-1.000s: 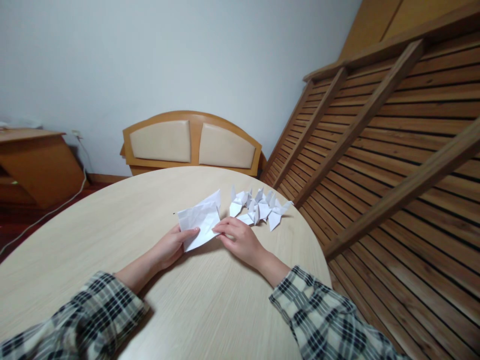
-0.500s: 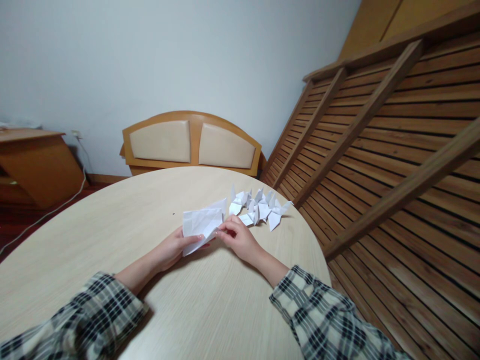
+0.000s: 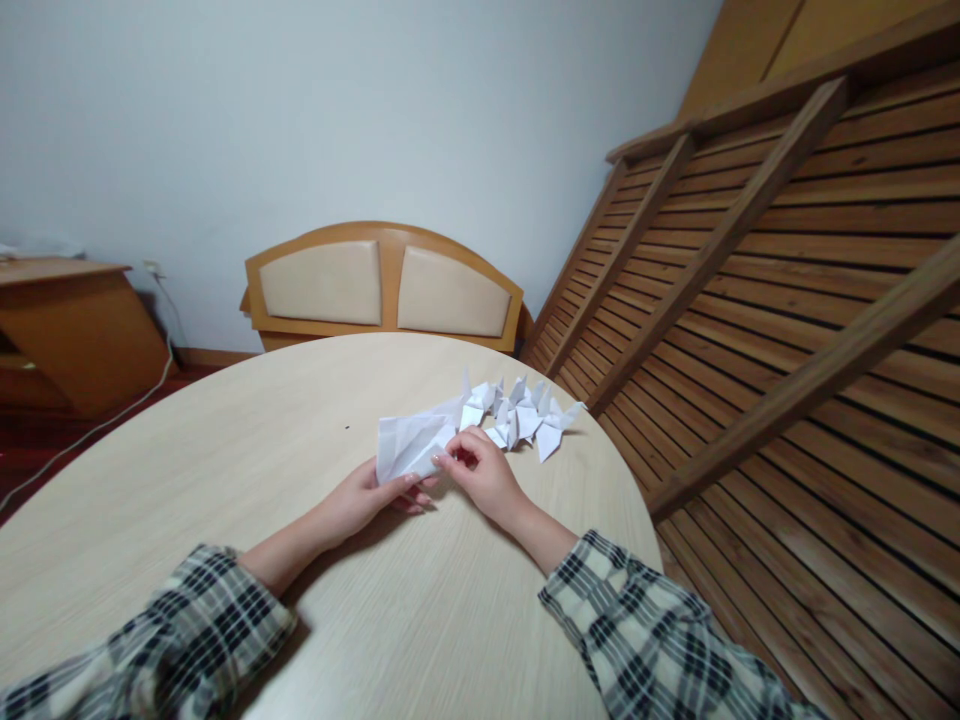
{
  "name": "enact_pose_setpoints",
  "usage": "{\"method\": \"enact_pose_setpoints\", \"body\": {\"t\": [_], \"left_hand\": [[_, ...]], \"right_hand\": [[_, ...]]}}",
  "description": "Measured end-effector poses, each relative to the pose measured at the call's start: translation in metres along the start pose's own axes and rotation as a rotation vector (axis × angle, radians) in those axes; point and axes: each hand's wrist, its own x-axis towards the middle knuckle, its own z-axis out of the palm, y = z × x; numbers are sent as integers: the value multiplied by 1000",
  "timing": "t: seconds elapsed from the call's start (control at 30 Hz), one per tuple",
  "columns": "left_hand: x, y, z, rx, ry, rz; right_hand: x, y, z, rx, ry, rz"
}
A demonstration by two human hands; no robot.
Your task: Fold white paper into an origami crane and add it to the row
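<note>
A creased white paper sheet (image 3: 409,440), partly folded, is held just above the round light-wood table (image 3: 225,480). My left hand (image 3: 360,498) grips its lower left edge with thumb on top and fingers under it. My right hand (image 3: 480,475) pinches the paper's right edge between thumb and fingertips. Right behind my right hand lies a cluster of several folded white paper cranes (image 3: 521,415). Both arms wear plaid sleeves.
A wooden chair with a padded beige back (image 3: 382,285) stands at the table's far side. A slatted wooden frame (image 3: 750,280) leans close along the table's right edge. A low wooden cabinet (image 3: 67,330) and a cable are at the far left.
The paper has been folded narrower and shifted slightly right toward the cranes. Both hands moved a little right and closer together, keeping hold of it.
</note>
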Motion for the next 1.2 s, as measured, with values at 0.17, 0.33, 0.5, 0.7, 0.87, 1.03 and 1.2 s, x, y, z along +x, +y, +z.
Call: {"method": "enact_pose_setpoints", "body": {"t": [0.17,0.33,0.5,0.7,0.87,1.03,1.2], "left_hand": [[0,6,3,-52,3,-11],[-1,7,5,-53,20,2],[-2,9,6,-8,48,11],[-1,7,4,64,44,12],[-2,7,4,91,45,28],[-3,6,3,125,21,60],[-1,4,1,127,12,45]], "right_hand": [[0,-1,1,61,26,41],[1,6,4,109,79,121],[-1,10,7,150,-10,248],[-2,1,5,192,-68,346],[0,2,3,208,-65,461],[-1,4,3,301,-217,497],[-2,3,3,247,-107,348]]}}
